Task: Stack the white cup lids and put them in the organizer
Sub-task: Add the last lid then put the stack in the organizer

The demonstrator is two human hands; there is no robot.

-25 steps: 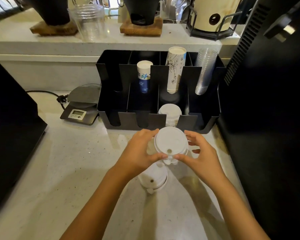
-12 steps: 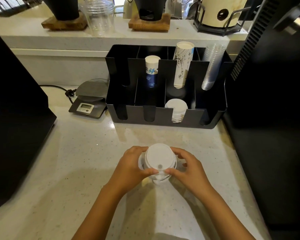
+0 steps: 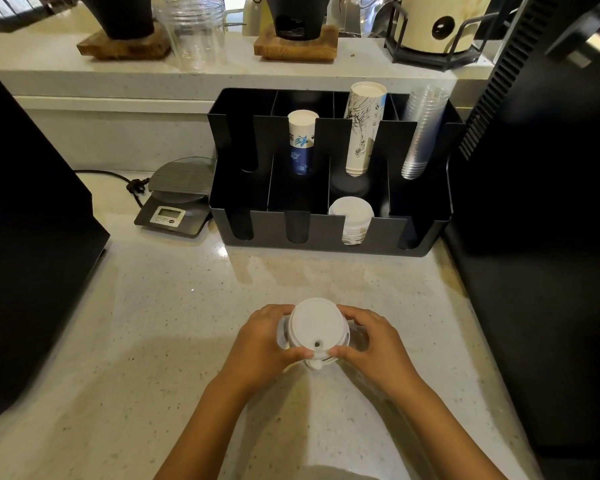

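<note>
Both hands, left hand (image 3: 262, 344) and right hand (image 3: 374, 344), clamp the lid stack (image 3: 315, 329) between them. Uneven squeezing could tilt it, spilling lids short of the organizer (image 3: 326, 233) ahead.

L hand (image 3: 262, 344) & R hand (image 3: 373, 344) forward, grip closed on lid stack (image 3: 315, 329)

- White cup lids (image 3: 315, 325): matt white plastic, smooth top.
- Organizer (image 3: 329, 230): smooth black sheet, satin finish; metal or plastic cannot be told.
- Counter (image 3: 146, 323): pale speckled stone-like surface, polished, faint sheen.
- Paper cups (image 3: 362, 129): printed paper, matt.
- Clear cups (image 3: 421, 129): transparent glossy plastic.
- Scale (image 3: 179, 195): grey ribbed platform, dull finish.
- Wooden bases (image 3: 297, 46): brown wood, visible grain.
</note>
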